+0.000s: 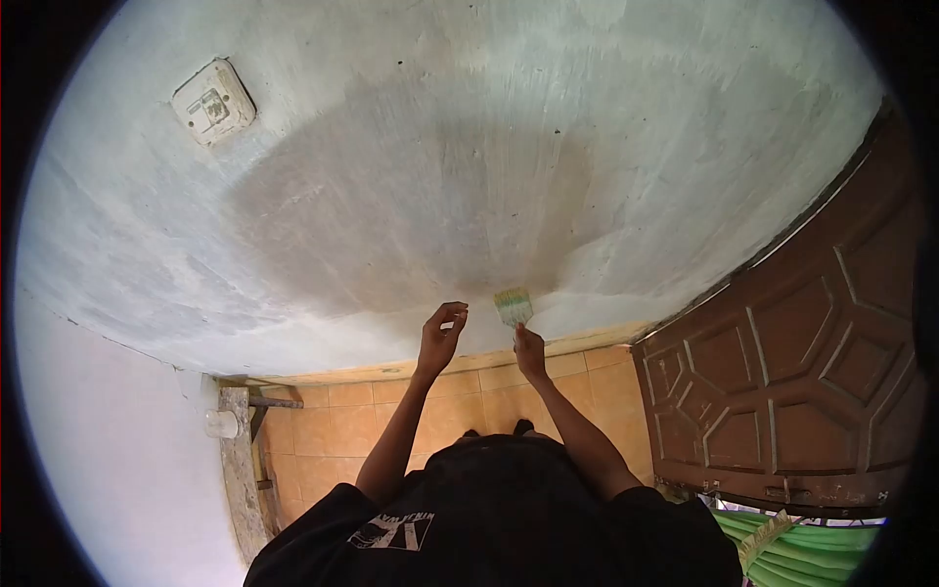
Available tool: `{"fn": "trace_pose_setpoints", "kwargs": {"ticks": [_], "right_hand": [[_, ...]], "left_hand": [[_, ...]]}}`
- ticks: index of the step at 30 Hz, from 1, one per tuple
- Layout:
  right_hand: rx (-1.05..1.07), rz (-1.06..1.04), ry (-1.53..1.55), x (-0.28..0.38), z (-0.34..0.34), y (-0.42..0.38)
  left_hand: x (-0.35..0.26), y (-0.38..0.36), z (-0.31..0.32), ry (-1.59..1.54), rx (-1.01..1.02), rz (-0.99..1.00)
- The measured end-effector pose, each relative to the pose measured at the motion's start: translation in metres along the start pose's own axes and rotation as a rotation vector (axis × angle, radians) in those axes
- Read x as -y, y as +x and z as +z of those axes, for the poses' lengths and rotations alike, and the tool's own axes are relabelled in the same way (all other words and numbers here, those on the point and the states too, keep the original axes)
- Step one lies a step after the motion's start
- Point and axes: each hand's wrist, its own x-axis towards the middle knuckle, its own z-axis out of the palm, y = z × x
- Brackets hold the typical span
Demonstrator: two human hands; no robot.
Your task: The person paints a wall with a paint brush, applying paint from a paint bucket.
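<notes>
A flat paintbrush [512, 305] with pale bristles, yellowish at the tip, points up toward the wall. My right hand [529, 350] is closed around its handle. To the left of the brush, my left hand [442, 338] is raised close to the wall, its fingers curled toward the thumb as in a pinch. Whether anything small sits between those fingertips, I cannot make out. The wall [646, 108] is whitish and streaky. Across its middle spreads a darker greyish-brown patch [391, 205], which may be my shadow or dampness; the brush is at its lower edge.
A worn switch plate [213, 102] is fixed on the wall at upper left. At lower left, a wooden bench [237, 470] holds a whitish cup [222, 424]. A brown panelled door [782, 362] stands on the right, with green cloth [822, 548] below it. Orange tiles [342, 421] cover the floor.
</notes>
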Motion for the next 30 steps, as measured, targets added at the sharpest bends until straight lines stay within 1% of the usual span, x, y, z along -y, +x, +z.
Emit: {"fn": "trace_pose_setpoints", "kwargs": {"ticks": [1,4,7,8,11,14,17,20,23,24,27,30], "right_hand": [[-0.003,-0.032,0.051,0.009,0.001,0.000],[-0.028,-0.098,0.227,0.027,0.011,0.020],[0.065,-0.026,0.276,0.012,0.010,0.041],[0.046,0.000,0.228,0.002,0.009,0.041],[0.058,0.199,0.107,-0.018,0.000,0.021],[-0.006,0.136,0.129,-0.012,-0.005,0.002],[0.020,0.011,0.254,0.004,-0.003,0.013],[-0.014,-0.039,0.270,0.005,0.004,0.034],[0.082,0.142,0.190,-0.034,-0.003,0.029],[0.051,0.083,0.055,-0.021,-0.009,0.018],[0.079,0.133,0.049,0.007,-0.016,0.004],[0.032,-0.064,0.103,0.027,-0.006,0.019]], "left_hand": [[0.002,-0.002,0.001,0.000,0.001,-0.013],[0.010,-0.006,0.005,0.026,0.010,0.051],[0.013,-0.006,0.014,-0.027,0.025,-0.043],[0.014,-0.005,0.016,-0.027,0.036,-0.043],[0.012,-0.010,0.018,-0.011,0.065,-0.051],[0.010,-0.004,0.017,0.010,0.074,-0.029],[0.010,0.003,0.018,0.006,0.076,0.020],[0.012,0.011,0.017,0.053,0.112,0.103],[0.005,0.019,0.020,-0.048,0.118,-0.025],[0.004,0.021,0.020,-0.074,0.112,-0.039],[0.007,0.024,0.018,-0.026,0.114,0.016],[0.007,0.031,0.020,0.107,0.064,0.155]]}}
